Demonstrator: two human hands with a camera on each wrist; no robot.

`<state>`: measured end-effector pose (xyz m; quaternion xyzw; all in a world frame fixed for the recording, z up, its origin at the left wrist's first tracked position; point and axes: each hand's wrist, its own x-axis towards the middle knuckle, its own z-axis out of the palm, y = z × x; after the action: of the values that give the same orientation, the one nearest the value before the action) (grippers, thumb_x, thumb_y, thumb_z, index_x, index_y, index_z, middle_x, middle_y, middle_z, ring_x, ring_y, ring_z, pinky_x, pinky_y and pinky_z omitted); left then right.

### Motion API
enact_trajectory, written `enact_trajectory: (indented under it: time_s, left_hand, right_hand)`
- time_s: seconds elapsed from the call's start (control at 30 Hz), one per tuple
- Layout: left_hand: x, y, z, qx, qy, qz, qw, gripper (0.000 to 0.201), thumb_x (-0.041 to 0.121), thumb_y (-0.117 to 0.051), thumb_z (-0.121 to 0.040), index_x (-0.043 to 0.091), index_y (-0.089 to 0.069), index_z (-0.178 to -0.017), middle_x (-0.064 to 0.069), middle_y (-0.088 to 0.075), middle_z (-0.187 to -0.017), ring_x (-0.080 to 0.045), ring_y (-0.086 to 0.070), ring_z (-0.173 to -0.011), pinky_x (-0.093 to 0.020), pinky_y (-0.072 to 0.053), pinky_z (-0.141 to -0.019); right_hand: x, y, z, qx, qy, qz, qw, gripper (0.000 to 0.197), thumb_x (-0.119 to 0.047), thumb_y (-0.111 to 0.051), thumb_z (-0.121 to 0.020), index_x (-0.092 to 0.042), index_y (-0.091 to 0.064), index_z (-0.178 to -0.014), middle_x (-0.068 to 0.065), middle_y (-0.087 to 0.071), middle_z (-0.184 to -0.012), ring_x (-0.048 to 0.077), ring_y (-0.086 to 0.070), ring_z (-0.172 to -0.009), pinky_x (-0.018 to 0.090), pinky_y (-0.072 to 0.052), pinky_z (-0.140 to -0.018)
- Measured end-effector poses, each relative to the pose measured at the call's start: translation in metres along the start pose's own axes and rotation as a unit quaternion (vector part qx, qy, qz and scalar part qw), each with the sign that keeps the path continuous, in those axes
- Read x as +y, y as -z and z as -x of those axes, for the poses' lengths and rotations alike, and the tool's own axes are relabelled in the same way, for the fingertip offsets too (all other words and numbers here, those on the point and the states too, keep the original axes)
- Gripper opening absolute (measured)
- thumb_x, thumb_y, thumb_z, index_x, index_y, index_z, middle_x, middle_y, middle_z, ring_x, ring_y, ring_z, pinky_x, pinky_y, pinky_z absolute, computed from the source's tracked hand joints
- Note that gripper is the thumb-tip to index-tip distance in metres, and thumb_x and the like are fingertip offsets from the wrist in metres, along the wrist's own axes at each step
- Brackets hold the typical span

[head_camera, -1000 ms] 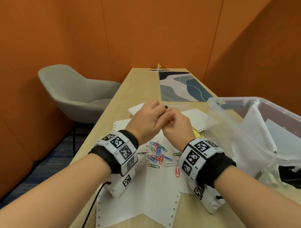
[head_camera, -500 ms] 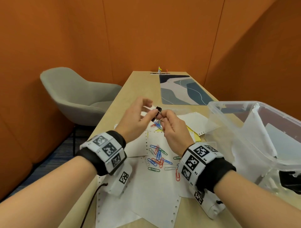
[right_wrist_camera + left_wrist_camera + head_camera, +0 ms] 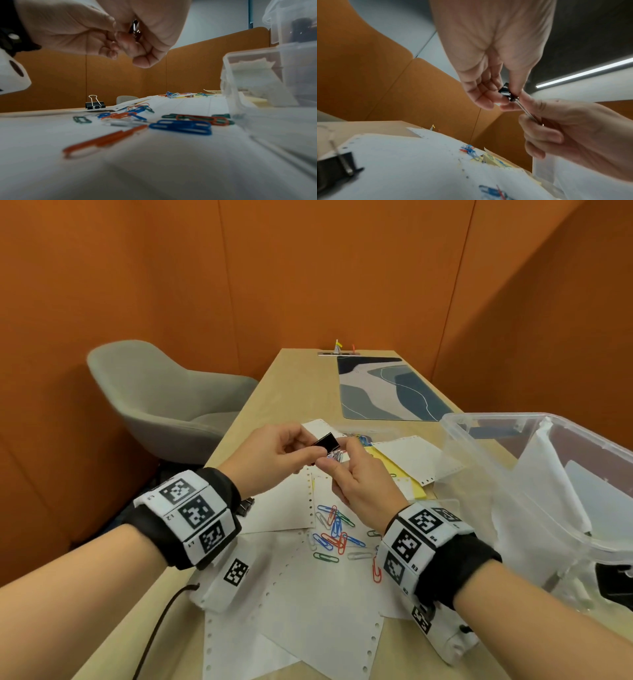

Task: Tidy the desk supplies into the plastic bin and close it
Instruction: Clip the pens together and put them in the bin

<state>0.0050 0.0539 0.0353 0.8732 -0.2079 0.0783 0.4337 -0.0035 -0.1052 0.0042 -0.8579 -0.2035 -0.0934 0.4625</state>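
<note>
A black binder clip [image 3: 325, 441] [image 3: 506, 90] is held in the air over the desk between both hands. My left hand [image 3: 310, 445] [image 3: 501, 100] pinches its black body. My right hand [image 3: 337, 460] [image 3: 130, 33] pinches its silver wire handles, with the other fingers curled. Below them, several coloured paper clips [image 3: 334, 534] [image 3: 180, 125] lie loose on white perforated paper sheets [image 3: 308, 611]. The clear plastic bin [image 3: 479, 474] [image 3: 257, 81] stands open at the right, with white paper and a dark item inside.
A second black binder clip [image 3: 245, 505] [image 3: 94, 104] stands on the desk by my left wrist. Yellow notes [image 3: 404, 474] and more paper clips [image 3: 171, 94] lie farther back. A patterned desk mat [image 3: 387, 392] lies at the far end, a grey chair [image 3: 154, 398] at the left.
Both hands have risen from the papers with the binder clip between them. The clip's black body now shows in my left fingers, and the right hand holds its handles.
</note>
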Motion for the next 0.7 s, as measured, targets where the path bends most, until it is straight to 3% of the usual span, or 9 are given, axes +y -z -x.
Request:
enact_trajectory:
  time_s: [0.1,0.17,0.23,0.3,0.37,0.47,0.63,0.7]
  left_hand:
    - [-0.007,0.004,0.009,0.045,0.011,-0.12,0.992,0.033,0.039,-0.046,-0.093,0.014,-0.065,-0.082,0.001,-0.067,-0.074,-0.013,-0.06,-0.069,-0.028,-0.047,-0.069]
    - [-0.021,0.013,0.011,0.062,0.086,-0.24,0.965,0.033,0.043,-0.043,-0.093,0.016,-0.06,-0.086,0.001,-0.065,-0.08,-0.017,-0.059,-0.075,-0.033,-0.047,-0.071]
    - [-0.036,0.022,0.014,-0.019,0.19,-0.355,0.915,0.033,0.044,-0.049,-0.09,0.014,-0.058,-0.103,-0.003,-0.064,-0.098,-0.022,-0.059,-0.088,-0.032,-0.048,-0.077]
    - [-0.046,0.024,0.016,-0.12,0.253,-0.389,0.878,0.041,0.042,-0.058,-0.086,0.007,-0.062,-0.106,-0.007,-0.064,-0.099,-0.021,-0.056,-0.084,-0.026,-0.045,-0.067]
    - [-0.051,0.02,0.017,-0.144,0.254,-0.362,0.885,0.036,0.034,-0.063,-0.083,0.002,-0.069,-0.1,-0.008,-0.068,-0.092,-0.017,-0.054,-0.074,-0.016,-0.04,-0.053]
    - [-0.05,0.014,0.014,-0.123,0.237,-0.315,0.911,0.022,0.019,-0.064,-0.083,0.001,-0.072,-0.092,-0.011,-0.072,-0.096,-0.012,-0.054,-0.063,-0.006,-0.039,-0.043]
    - [-0.041,0.013,0.015,-0.101,0.224,-0.286,0.926,0.016,0.011,-0.072,-0.075,0.005,-0.071,-0.09,-0.004,-0.065,-0.085,-0.008,-0.052,-0.06,-0.011,-0.043,-0.051]
    - [-0.037,0.015,0.016,-0.102,0.225,-0.28,0.928,0.016,0.006,-0.071,-0.075,0.004,-0.071,-0.091,-0.005,-0.065,-0.084,-0.01,-0.056,-0.059,-0.017,-0.051,-0.057]
  right_hand:
    - [-0.001,0.0,0.0,-0.012,-0.018,-0.006,1.0,0.019,-0.024,-0.042,-0.097,-0.013,-0.049,-0.111,-0.001,-0.052,-0.055,0.004,-0.047,-0.037,0.028,-0.039,-0.051]
    - [-0.001,0.001,-0.001,-0.017,-0.037,0.007,0.999,0.016,-0.02,-0.041,-0.097,-0.009,-0.048,-0.104,0.002,-0.06,-0.067,0.007,-0.052,-0.044,0.032,-0.047,-0.06]
    - [0.0,0.001,0.0,-0.016,-0.051,0.022,0.998,0.011,-0.018,-0.042,-0.095,-0.01,-0.048,-0.099,0.007,-0.066,-0.083,0.02,-0.06,-0.059,0.034,-0.05,-0.069]
    - [0.001,-0.001,0.0,-0.023,-0.061,0.038,0.997,0.013,-0.018,-0.044,-0.093,-0.011,-0.05,-0.102,0.011,-0.067,-0.094,0.026,-0.063,-0.074,0.038,-0.052,-0.076]
    - [0.0,-0.002,0.0,-0.031,-0.073,0.044,0.996,0.02,-0.019,-0.044,-0.091,-0.01,-0.05,-0.108,0.013,-0.066,-0.092,0.026,-0.061,-0.077,0.042,-0.053,-0.078]
    - [-0.001,-0.001,0.002,-0.038,-0.091,0.041,0.994,0.024,-0.015,-0.046,-0.089,-0.012,-0.048,-0.113,0.013,-0.066,-0.082,0.021,-0.056,-0.065,0.039,-0.052,-0.073]
    - [-0.002,0.004,0.001,-0.007,-0.08,0.018,0.997,0.038,0.001,-0.037,-0.089,-0.033,-0.038,-0.106,0.008,-0.065,-0.087,0.016,-0.057,-0.052,0.027,-0.049,-0.053]
    - [-0.003,0.006,0.001,-0.016,-0.057,0.044,0.997,0.045,0.008,-0.032,-0.086,-0.031,-0.047,-0.101,-0.002,-0.058,-0.082,0.008,-0.052,-0.058,0.023,-0.044,-0.056]
